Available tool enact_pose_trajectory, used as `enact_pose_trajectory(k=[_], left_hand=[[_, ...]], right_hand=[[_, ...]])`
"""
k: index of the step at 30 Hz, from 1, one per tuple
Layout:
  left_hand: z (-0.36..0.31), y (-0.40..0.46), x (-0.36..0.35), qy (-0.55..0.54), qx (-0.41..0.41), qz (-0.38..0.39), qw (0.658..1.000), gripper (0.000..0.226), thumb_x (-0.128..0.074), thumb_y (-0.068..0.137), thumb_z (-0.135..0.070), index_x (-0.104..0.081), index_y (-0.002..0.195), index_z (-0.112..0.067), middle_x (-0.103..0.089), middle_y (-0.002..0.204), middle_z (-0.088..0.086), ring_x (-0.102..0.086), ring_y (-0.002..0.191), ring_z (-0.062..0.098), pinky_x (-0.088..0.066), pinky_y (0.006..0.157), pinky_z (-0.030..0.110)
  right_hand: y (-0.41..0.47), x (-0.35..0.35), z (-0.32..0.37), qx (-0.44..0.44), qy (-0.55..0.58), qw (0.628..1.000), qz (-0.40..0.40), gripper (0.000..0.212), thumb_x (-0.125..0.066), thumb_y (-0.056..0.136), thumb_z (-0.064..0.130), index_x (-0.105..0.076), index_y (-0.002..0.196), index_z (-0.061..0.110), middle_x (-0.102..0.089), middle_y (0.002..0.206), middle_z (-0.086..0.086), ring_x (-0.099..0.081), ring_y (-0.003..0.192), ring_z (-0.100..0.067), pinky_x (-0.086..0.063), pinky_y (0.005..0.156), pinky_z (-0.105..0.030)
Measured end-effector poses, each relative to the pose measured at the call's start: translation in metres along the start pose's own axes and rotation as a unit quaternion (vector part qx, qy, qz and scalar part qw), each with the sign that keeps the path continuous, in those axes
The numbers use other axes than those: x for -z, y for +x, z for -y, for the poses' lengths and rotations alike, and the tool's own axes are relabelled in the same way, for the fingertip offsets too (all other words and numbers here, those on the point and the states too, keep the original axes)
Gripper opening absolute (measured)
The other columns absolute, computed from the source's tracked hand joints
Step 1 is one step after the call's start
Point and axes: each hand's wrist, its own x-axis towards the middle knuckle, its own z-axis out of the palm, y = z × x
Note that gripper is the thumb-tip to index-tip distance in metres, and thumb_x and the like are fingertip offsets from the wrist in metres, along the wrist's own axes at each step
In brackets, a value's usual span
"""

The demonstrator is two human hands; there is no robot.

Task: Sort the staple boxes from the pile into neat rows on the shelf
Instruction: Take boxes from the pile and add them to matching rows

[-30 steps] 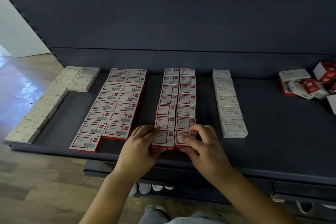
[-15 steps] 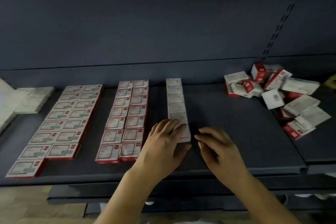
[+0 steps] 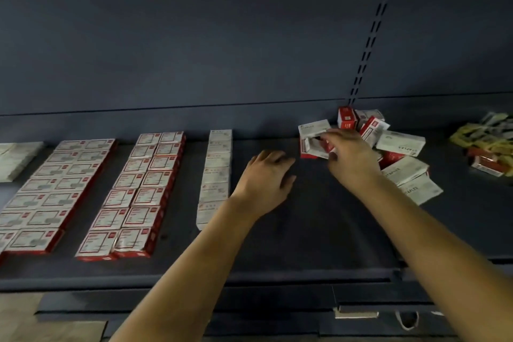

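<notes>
A loose pile of red-and-white staple boxes (image 3: 399, 144) lies at the back right of the dark shelf (image 3: 305, 233). My right hand (image 3: 351, 157) reaches onto the pile's left side, its fingers stretched over a white box (image 3: 312, 128) and touching the boxes beneath; no clear grip shows. My left hand (image 3: 268, 175) hovers low over bare shelf with relaxed fingers, holding nothing, between the pile and a single row of white boxes (image 3: 218, 172). Further left lie two double rows of red-edged boxes (image 3: 144, 191) (image 3: 52, 194).
More white boxes (image 3: 16, 158) sit at the far left edge. Yellow and red packets (image 3: 484, 141) lie at the far right on the adjoining shelf. A slotted upright (image 3: 369, 44) runs up the back wall. Lower shelf edges (image 3: 355, 314) show below.
The view has swung right. Both hands left the front of the white row; my right hand moved back and right onto the pile, and my left hand moved to the bare shelf.
</notes>
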Motion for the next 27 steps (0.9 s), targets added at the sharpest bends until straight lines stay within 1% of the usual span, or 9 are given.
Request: enact_pose_trajectory(k=[5,10,13,17,20,22,24,25,27], left_hand=[[-0.011,0.030,-0.005,0.043,0.019,0.037,0.998,0.041,-0.047,0.095,-0.028,-0.048,0.134,-0.017,-0.046,0.137,0.004,-0.036,0.128,0.023,-0.028,0.104,0.033],[-0.012,0.028,-0.012,0.033,0.031,0.074,0.996,0.043,-0.047,0.095,-0.028,-0.046,0.136,-0.018,-0.044,0.140,0.004,-0.036,0.129,0.024,-0.029,0.107,0.033],[-0.004,0.025,-0.010,-0.010,0.044,0.061,0.997,0.043,-0.051,0.094,-0.028,-0.047,0.136,-0.017,-0.045,0.140,0.005,-0.038,0.130,0.022,-0.030,0.107,0.029],[-0.001,0.010,-0.005,-0.180,0.087,-0.032,0.979,0.036,-0.059,0.091,-0.024,-0.058,0.126,-0.018,-0.058,0.124,-0.002,-0.051,0.116,0.011,-0.034,0.093,0.014],[-0.007,-0.007,-0.002,-0.398,0.149,-0.080,0.902,0.025,-0.063,0.088,-0.017,-0.063,0.113,-0.022,-0.067,0.108,-0.002,-0.061,0.106,0.010,-0.046,0.093,0.021],[-0.016,-0.016,0.005,-0.553,0.190,-0.063,0.809,0.019,-0.060,0.089,-0.017,-0.063,0.108,-0.020,-0.070,0.102,0.003,-0.064,0.102,0.015,-0.050,0.091,0.028],[-0.023,-0.022,0.013,-0.668,0.212,-0.020,0.713,0.025,-0.058,0.087,-0.023,-0.062,0.109,-0.012,-0.070,0.101,0.009,-0.065,0.100,0.021,-0.051,0.091,0.036],[-0.023,-0.024,0.016,-0.699,0.214,-0.010,0.682,0.032,-0.059,0.083,-0.024,-0.061,0.110,-0.007,-0.070,0.101,0.011,-0.065,0.099,0.023,-0.052,0.091,0.038],[-0.023,-0.028,0.023,-0.720,0.209,-0.015,0.662,0.042,-0.063,0.074,-0.019,-0.060,0.111,0.000,-0.069,0.103,0.014,-0.065,0.100,0.026,-0.053,0.090,0.039]], right_hand=[[0.036,-0.003,-0.014,0.001,-0.203,0.962,0.185,0.053,-0.060,0.083,0.012,-0.043,0.133,0.015,-0.043,0.138,-0.003,-0.035,0.127,-0.024,-0.032,0.102,-0.038],[0.039,-0.010,-0.020,0.049,-0.226,0.961,0.152,0.046,-0.061,0.082,0.010,-0.051,0.126,0.013,-0.046,0.129,-0.003,-0.043,0.119,-0.025,-0.037,0.096,-0.036],[0.033,-0.003,-0.028,0.060,-0.148,0.983,0.091,0.044,-0.063,0.080,0.008,-0.053,0.122,0.013,-0.048,0.122,-0.003,-0.046,0.114,-0.024,-0.040,0.090,-0.034],[0.013,0.015,-0.026,0.032,0.120,0.992,-0.019,0.048,-0.074,0.073,0.002,-0.059,0.118,0.007,-0.053,0.115,-0.007,-0.054,0.106,-0.021,-0.041,0.088,-0.023],[-0.013,0.025,-0.011,-0.030,0.309,0.950,-0.025,0.053,-0.077,0.072,0.004,-0.059,0.119,0.019,-0.051,0.119,0.004,-0.054,0.107,-0.008,-0.041,0.094,-0.020],[-0.031,0.029,0.002,-0.044,0.417,0.908,0.003,0.051,-0.074,0.071,-0.002,-0.059,0.111,0.026,-0.056,0.118,0.006,-0.057,0.107,-0.006,-0.045,0.092,-0.020],[-0.047,0.029,0.015,-0.064,0.530,0.845,0.039,0.052,-0.069,0.070,-0.013,-0.059,0.103,0.026,-0.066,0.106,0.006,-0.063,0.101,-0.007,-0.050,0.081,-0.018],[-0.054,0.028,0.021,-0.077,0.575,0.812,0.056,0.052,-0.066,0.070,-0.017,-0.059,0.102,0.023,-0.070,0.099,0.004,-0.065,0.097,-0.007,-0.051,0.075,-0.017],[-0.061,0.024,0.028,-0.092,0.612,0.782,0.070,0.051,-0.063,0.070,-0.021,-0.058,0.102,0.019,-0.072,0.096,0.000,-0.067,0.095,-0.011,-0.052,0.071,-0.019]])
